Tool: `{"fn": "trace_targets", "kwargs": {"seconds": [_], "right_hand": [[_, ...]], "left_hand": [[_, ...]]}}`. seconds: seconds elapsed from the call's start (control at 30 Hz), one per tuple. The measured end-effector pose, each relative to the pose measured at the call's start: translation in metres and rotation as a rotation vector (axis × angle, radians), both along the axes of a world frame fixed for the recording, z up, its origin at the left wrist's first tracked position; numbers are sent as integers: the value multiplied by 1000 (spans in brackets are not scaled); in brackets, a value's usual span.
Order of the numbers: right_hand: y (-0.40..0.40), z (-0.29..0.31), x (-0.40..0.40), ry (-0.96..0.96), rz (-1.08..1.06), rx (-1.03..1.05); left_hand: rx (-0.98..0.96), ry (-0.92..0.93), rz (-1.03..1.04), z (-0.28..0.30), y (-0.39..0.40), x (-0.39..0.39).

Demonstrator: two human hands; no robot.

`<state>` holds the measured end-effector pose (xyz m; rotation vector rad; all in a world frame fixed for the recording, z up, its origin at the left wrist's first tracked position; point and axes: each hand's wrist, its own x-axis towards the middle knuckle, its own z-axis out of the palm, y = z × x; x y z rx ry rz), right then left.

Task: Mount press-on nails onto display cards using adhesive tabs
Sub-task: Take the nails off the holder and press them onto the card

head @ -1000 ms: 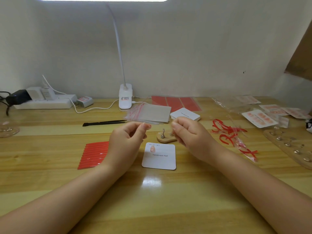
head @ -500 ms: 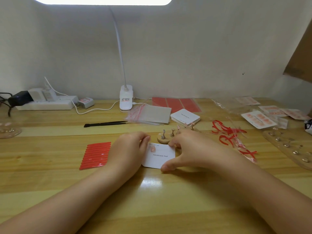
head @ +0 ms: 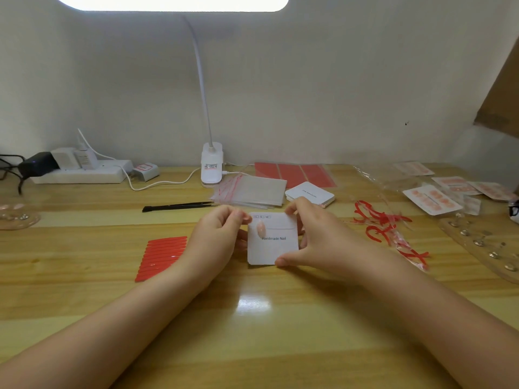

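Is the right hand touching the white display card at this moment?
Touching. The head view shows the right hand pinching the display card, thumb at its lower edge and fingers along its right edge.

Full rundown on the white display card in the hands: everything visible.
The display card is white, squarish with rounded corners, looks like thin cardstock, printed "Handmade Nail" mid-face with tiny marks along its top. One pink press-on nail sits at upper left. It is tilted up facing the camera. The right hand pinches its right edge and bottom; the left hand touches its left edge.
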<state>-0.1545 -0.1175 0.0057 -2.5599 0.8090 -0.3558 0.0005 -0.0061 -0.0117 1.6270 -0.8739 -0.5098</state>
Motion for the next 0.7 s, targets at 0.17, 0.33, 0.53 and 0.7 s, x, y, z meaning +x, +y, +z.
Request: {"fn": "trace_targets", "kwargs": {"seconds": [0.17,0.33,0.53,0.7], "right_hand": [[6,2,2,-187,-10,84],[19,21,6,-681,-32,876],[30,42,1,-847,-36,891],[40,50,-2,-873,-21,855]], "left_hand": [[-111,101,-26,7,1,2],[-366,145,-76,34,8,2],[-488,-223,22,57,22,-7],[-535,-602,110,70,30,-13]]}}
